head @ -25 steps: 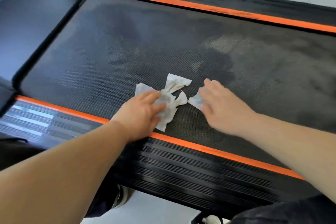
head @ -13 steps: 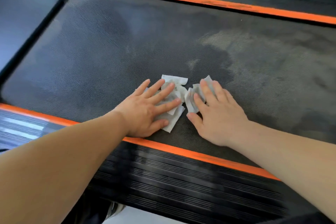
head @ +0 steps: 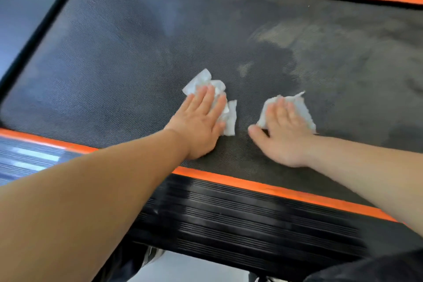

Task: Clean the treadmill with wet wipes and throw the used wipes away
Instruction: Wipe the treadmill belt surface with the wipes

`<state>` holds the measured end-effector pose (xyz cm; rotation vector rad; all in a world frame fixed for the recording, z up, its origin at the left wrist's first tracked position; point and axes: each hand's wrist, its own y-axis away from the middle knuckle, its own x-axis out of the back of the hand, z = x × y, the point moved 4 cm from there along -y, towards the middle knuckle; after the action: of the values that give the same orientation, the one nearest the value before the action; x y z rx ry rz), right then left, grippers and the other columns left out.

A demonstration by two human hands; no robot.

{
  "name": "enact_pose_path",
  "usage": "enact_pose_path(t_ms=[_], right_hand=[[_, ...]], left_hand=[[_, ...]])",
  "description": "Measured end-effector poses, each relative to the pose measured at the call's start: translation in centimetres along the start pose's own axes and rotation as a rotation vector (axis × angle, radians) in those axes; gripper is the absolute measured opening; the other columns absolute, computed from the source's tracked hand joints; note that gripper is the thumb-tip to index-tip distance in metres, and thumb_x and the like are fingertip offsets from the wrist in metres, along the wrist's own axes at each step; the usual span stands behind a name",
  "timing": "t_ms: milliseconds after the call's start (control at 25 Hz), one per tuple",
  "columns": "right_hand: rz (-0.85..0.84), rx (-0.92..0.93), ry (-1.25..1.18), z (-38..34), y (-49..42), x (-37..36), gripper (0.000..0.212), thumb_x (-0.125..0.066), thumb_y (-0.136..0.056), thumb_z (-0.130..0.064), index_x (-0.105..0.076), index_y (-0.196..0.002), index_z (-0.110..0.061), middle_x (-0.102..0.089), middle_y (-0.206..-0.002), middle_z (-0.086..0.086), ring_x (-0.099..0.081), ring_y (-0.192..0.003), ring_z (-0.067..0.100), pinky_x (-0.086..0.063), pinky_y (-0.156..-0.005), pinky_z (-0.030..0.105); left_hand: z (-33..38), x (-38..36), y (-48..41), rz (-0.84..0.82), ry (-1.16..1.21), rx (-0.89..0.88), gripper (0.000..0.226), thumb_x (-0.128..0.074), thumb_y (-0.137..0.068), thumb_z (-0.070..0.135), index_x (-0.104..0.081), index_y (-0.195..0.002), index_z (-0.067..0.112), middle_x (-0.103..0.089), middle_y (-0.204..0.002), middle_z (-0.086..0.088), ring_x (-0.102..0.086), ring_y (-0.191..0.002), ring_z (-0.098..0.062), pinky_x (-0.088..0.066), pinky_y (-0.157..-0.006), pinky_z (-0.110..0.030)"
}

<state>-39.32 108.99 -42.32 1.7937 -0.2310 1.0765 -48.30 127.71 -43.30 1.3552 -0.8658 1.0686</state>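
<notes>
Just beyond the near orange stripe (head: 263, 188), on the treadmill belt (head: 114, 64), the left hand (head: 199, 126) presses the left wipe (head: 206, 80) and the right hand (head: 283, 135) the right wipe (head: 302, 107), fingers straight and flat, probably to scrub with even pressure; a pale dusty patch (head: 286, 34) lies farther from the stripe

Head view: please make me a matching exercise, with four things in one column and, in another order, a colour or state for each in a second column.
Column A
1 left wipe
2 stripe
3 rail
4 belt

Column B
a orange
b black, ribbed
c white, pressed under the left hand
d dark mesh with a grey patch

Pairs: 1-c, 2-a, 3-b, 4-d
</notes>
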Motion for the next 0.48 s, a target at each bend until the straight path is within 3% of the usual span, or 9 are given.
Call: enact_pose_path(t_ms=[120,200,320,400,480], right_hand=[[-0.124,0.412,0.118,-4.1,4.6,-3.5,0.105,0.011,-0.079,-0.082,0.017,-0.159,-0.015,0.032,-0.164,0.005,0.034,-0.149,0.021,0.014,-0.125,0.043],[-0.192,0.517,0.169,-3.6,6.1,-4.0,0.096,0.013,-0.081,-0.078,0.019,-0.159,-0.021,0.034,-0.162,-0.003,0.036,-0.147,0.015,0.016,-0.124,0.041],[-0.214,0.379,0.115,-0.6,5.9,-3.3,0.097,0.017,-0.076,-0.078,0.020,-0.158,-0.025,0.035,-0.162,-0.008,0.038,-0.145,0.008,0.014,-0.125,0.041],[-0.152,0.223,0.084,0.9,5.8,-3.4,0.090,0.004,-0.086,-0.074,0.021,-0.157,-0.022,0.037,-0.161,-0.006,0.037,-0.145,0.010,0.015,-0.125,0.041],[-0.097,0.147,0.046,1.0,6.2,-3.9,0.088,-0.005,-0.092,-0.074,0.023,-0.156,-0.021,0.038,-0.160,-0.004,0.038,-0.146,0.014,0.016,-0.125,0.042]], left_hand=[[1.3,-0.8,3.6,-0.097,-0.176,-0.316,0.080,0.012,-0.090,0.055,0.017,-0.159,0.016,0.025,-0.164,-0.011,0.025,-0.153,-0.031,0.009,-0.126,-0.045],[0.0,-0.6,4.3,-0.139,-0.216,-0.250,0.074,0.006,-0.096,0.054,0.018,-0.159,0.018,0.026,-0.165,-0.009,0.025,-0.153,-0.027,0.009,-0.126,-0.044],[-0.9,-0.8,4.8,-0.193,-0.049,0.153,0.069,-0.010,-0.105,0.049,0.019,-0.159,0.016,0.031,-0.165,-0.010,0.029,-0.152,-0.026,0.008,-0.127,-0.044],[0.7,-1.0,5.0,-0.137,0.029,0.138,0.069,-0.012,-0.106,0.048,0.021,-0.158,0.015,0.032,-0.164,-0.009,0.031,-0.151,-0.024,0.009,-0.127,-0.043],[2.3,-0.8,4.8,-0.125,0.003,-0.007,0.070,-0.013,-0.107,0.049,0.021,-0.158,0.017,0.031,-0.165,-0.007,0.032,-0.150,-0.022,0.010,-0.126,-0.042]])
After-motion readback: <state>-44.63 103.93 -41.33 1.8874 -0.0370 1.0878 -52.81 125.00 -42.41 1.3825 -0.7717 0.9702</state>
